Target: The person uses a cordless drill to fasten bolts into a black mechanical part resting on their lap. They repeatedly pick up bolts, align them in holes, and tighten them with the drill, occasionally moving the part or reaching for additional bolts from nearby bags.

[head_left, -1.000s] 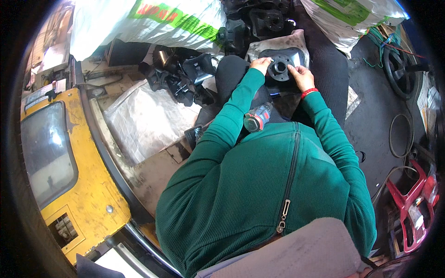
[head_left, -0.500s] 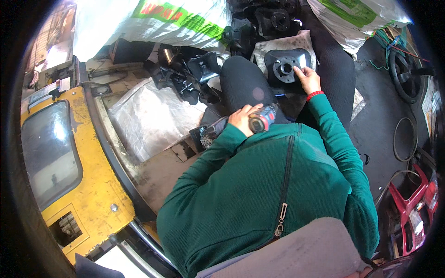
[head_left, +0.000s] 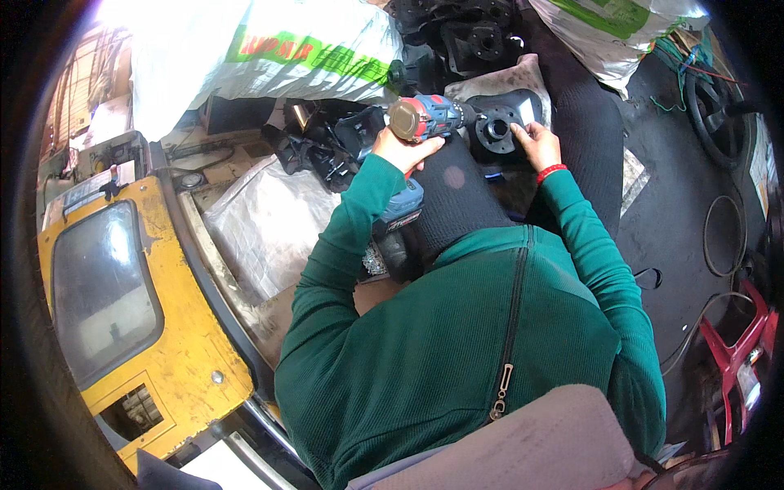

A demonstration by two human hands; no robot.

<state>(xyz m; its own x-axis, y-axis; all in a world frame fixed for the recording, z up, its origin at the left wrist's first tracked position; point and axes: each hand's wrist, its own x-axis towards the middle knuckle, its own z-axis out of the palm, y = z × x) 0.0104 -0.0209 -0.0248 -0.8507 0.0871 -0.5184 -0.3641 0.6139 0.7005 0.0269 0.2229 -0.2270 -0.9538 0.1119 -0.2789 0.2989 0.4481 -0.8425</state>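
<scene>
Dark floor (head_left: pixel 674 212): We see it on the right side of the room, flat and a bit dusty.
Green top (head_left: pixel 457 327): We see ribbed cloth with a long zipper (head_left: pixel 520 302) down the front.
Yellow machine (head_left: pixel 192 343): It stands on the left, with chipped paint and a shiny window (head_left: pixel 106 286).
White sack (head_left: pixel 318 49): It is big, up at the top left. We see red letters and dark letters on its green stripe.
Second sack (head_left: pixel 588 57): It is white and green, at the top right. We can't make out words on it.
Clear sheet (head_left: pixel 261 229): It lies crumpled on a dirty tan surface (head_left: pixel 265 322) near the yellow machine.
Drill (head_left: pixel 441 114): It is blue and red. We see pale letters low on it, too small to read. Its front points at the black part; we can't tell if they touch.
Black part (head_left: pixel 498 131): It lies over a gray cloth (head_left: pixel 531 73) between the legs, with a round ring in its middle.
Left hand (head_left: pixel 400 151): Its fingers wrap tight around the drill's handle.
Right hand (head_left: pixel 539 147): Its fingertips are at the ring's edge. We can't tell if they pinch it.
Red band (head_left: pixel 552 171): It goes around the right wrist.
</scene>
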